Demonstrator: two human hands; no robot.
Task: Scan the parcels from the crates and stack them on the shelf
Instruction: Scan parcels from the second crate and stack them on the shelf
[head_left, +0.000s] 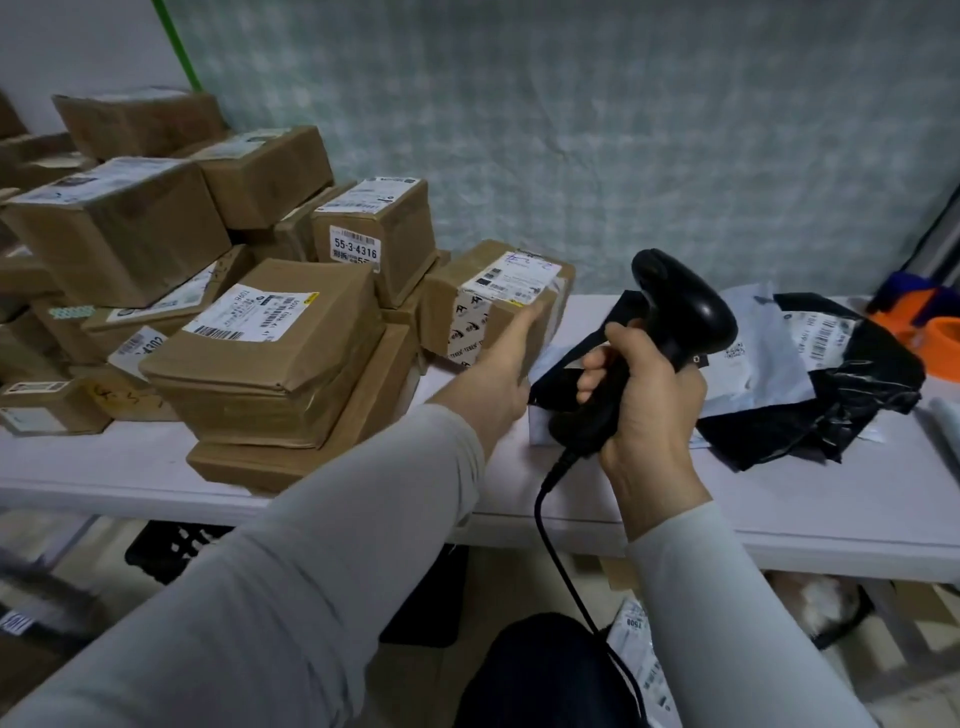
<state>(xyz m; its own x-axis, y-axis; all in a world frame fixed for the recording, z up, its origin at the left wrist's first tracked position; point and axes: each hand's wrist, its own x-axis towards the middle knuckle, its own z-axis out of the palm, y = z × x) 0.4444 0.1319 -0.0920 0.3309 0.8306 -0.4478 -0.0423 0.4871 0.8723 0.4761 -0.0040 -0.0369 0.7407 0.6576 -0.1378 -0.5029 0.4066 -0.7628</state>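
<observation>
item: brown parcel (498, 312), taped carton, white barcode label (511, 275) on its upper face.

location: on the white shelf (779, 493), its near face against the left fingertips, its far side close to the stacked cartons.

left hand (498, 369): fingers extended and laid flat on the parcel's near face. they enclose nothing.

right hand (644, 400): fingers wrapped round the handle of the black scanner (680, 306), its head raised above the knuckles. the cable (550, 525) hangs below the wrist.

step in hand, as judged: seating the parcel beside the stack. whether it has been scanned cannot be told.

handling notes:
- push low on the face with flat fingers, so the carton slides rather than tips.
- keep the label uppermost and readable.
- hold the scanner and cable off the loose mailers.
- square the carton to its neighbours before letting go.

left of the left fingers: stack of cartons (270, 338), several layers, labels mostly up.

beyond those fingers: numbered carton (374, 228), marked 55-3-4316.

right of the right fingers: grey mailer (758, 353) and black mailer (831, 410), overlapping and loose on the shelf.

further right: orange object (940, 338), cut off by the frame.

containers: black crate (171, 545) under the shelf edge, below the left forearm, contents hidden.

below the right wrist: floor mailer (639, 654). whether it lies in a crate cannot be told.
</observation>
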